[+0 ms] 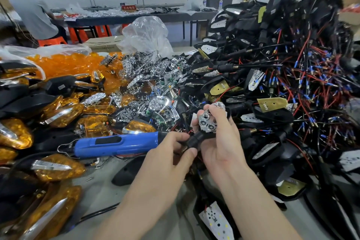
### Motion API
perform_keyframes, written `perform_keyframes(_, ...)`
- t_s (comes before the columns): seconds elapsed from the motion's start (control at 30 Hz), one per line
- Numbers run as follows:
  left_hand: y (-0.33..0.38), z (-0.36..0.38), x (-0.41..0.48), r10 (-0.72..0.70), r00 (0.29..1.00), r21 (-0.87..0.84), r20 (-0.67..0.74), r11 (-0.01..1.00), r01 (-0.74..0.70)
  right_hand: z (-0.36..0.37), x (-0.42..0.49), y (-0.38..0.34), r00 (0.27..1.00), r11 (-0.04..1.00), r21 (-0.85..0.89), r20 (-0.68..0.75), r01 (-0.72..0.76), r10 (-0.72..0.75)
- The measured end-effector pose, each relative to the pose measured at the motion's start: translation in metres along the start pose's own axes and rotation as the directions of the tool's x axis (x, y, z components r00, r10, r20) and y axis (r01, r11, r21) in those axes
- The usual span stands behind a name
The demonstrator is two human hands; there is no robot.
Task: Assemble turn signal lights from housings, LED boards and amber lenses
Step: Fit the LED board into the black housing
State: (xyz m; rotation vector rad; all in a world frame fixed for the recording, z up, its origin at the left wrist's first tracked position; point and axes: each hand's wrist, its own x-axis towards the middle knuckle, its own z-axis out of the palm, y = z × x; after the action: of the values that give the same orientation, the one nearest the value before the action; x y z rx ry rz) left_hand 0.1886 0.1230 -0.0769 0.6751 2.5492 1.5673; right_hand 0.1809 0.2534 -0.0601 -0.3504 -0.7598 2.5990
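My right hand [220, 142] holds a black turn signal housing [196, 139] with a chrome reflector [208, 122] seated in its face, fingers curled round it. My left hand [175, 154] pinches the housing's black stem near its lower end. A big heap of black housings with LED boards and red and black wires [282, 76] fills the right. Loose chrome reflectors [153, 84] lie in the middle. A pile of loose amber lenses [74, 62] sits at the back left. Finished amber lights [60, 167] lie along the left.
A blue electric screwdriver [116, 143] lies on the table just left of my hands. A clear plastic bag [146, 33] stands behind the reflectors. A person in a grey shirt [33, 15] sits at the far left by orange stools and a long table.
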Motion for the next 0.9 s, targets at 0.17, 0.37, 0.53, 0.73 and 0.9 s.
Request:
perform_keyframes(0.17, 0.008, 0.004, -0.004, 0.054, 0.994, 0.155, -0.097, 0.987, -0.038, -0.002, 0.003, 0.001, 1.0, 0.996, 0.091, -0.008, -0.002, 0.002)
perform_keyframes(0.37, 0.015, 0.004, -0.002, 0.112, 0.989, 0.255, -0.095, 0.963, -0.085, -0.005, 0.003, -0.003, 0.998, 0.985, 0.163, -0.012, -0.053, 0.055)
perform_keyframes(0.53, 0.014, 0.006, -0.001, 0.14, 0.982, 0.254, -0.125, 0.962, -0.104, -0.004, 0.004, -0.001, 0.997, 0.983, 0.178, -0.061, -0.041, 0.052)
perform_keyframes(0.73, 0.015, 0.005, -0.002, 0.165, 0.98, 0.272, -0.114, 0.953, -0.129, -0.003, -0.001, 0.001, 0.999, 0.993, 0.119, -0.05, -0.013, 0.019)
perform_keyframes(0.9, 0.016, 0.0, -0.006, 0.212, 0.971, 0.336, -0.107, 0.927, -0.165, 0.0, -0.007, 0.002, 0.999, 0.999, -0.005, -0.031, 0.038, -0.038)
